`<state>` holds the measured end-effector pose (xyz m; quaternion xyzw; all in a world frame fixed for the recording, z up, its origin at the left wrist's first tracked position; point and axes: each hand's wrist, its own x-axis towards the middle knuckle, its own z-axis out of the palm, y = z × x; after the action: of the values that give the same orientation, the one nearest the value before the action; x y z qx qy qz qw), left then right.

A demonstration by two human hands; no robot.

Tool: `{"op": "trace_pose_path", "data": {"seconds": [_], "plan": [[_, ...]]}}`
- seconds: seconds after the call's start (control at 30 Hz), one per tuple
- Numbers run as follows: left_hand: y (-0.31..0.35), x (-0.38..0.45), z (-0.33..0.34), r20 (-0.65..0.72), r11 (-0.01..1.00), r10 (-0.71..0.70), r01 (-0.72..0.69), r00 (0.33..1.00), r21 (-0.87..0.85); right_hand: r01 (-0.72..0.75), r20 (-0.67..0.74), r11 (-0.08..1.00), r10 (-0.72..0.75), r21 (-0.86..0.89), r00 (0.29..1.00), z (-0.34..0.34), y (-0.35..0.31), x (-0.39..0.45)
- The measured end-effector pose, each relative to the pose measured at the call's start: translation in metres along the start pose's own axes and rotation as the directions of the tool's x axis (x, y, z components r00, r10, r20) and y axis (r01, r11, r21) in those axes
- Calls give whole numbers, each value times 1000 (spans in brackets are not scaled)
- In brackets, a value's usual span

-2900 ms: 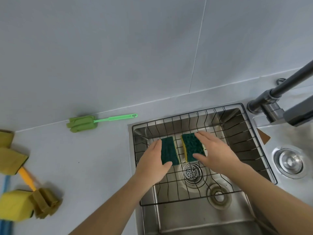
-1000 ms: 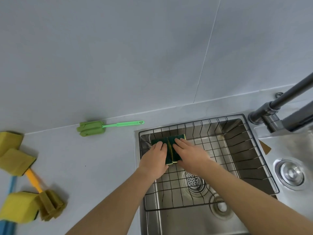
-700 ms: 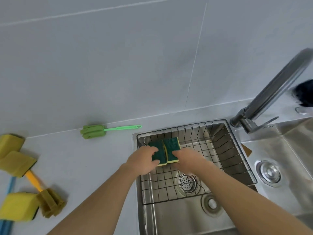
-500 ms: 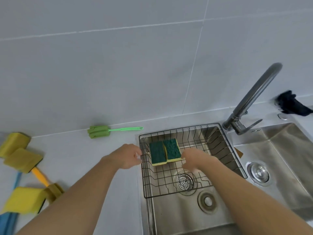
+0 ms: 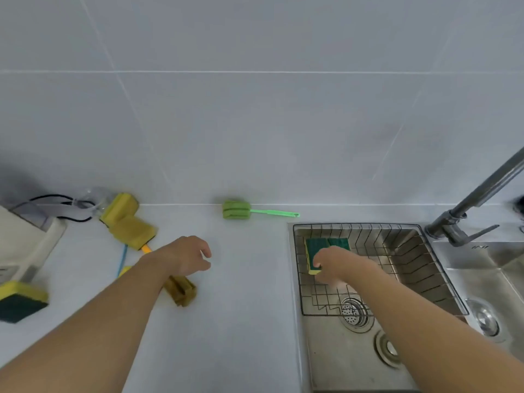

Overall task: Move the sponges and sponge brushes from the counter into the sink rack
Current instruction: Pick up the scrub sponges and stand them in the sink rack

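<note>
Two green-topped yellow sponges lie side by side in the back left corner of the wire sink rack. My right hand rests at their near edge with relaxed fingers and partly covers them. My left hand hovers over the counter, loosely curled and holding nothing, just beyond an orange-handled sponge brush. A green sponge brush lies by the wall. Two yellow sponges sit at the back left. Another green-and-yellow sponge lies at the far left.
A blue handle lies beside the orange brush. A faucet rises right of the sink. A beige appliance with black cables stands at the far left. Bare counter separates the brushes from the sink.
My left hand has left the rack and swung left over the counter toward the orange brush. The view has turned left. My right hand stays by the two sponges in the rack.
</note>
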<state>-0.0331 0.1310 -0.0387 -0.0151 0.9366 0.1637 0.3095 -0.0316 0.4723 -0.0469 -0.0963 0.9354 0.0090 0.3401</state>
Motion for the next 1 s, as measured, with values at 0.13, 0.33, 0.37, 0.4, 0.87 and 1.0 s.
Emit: {"op": "trace_pose_path", "data": {"seconds": [0.13, 0.33, 0.37, 0.4, 0.87, 1.0], "plan": [[-60, -32, -9, -59, 998, -41, 38, 997, -50, 46, -40, 999, -46, 0, 998, -11, -56, 9], [-164, -84, -18, -65, 977, -196, 190, 978, -94, 121, -130, 992, -122, -16, 984, -14, -157, 20], [-179, -92, -18, -62, 973, -221, 215, 973, -90, 131, -138, 991, -133, -21, 982, -14, -170, 22], [-190, -96, -17, -63, 968, -240, 234, 969, -88, 136, -142, 990, -138, -27, 980, -14, -178, 22], [-324, -151, 21, -527, 941, -309, 174, 792, -289, 254, -137, 967, -251, 4, 958, -6, -293, 34], [-347, -155, 38, -547, 850, -484, 216, 683, -481, 324, -160, 946, -319, 5, 934, -1, -321, 35]]}}
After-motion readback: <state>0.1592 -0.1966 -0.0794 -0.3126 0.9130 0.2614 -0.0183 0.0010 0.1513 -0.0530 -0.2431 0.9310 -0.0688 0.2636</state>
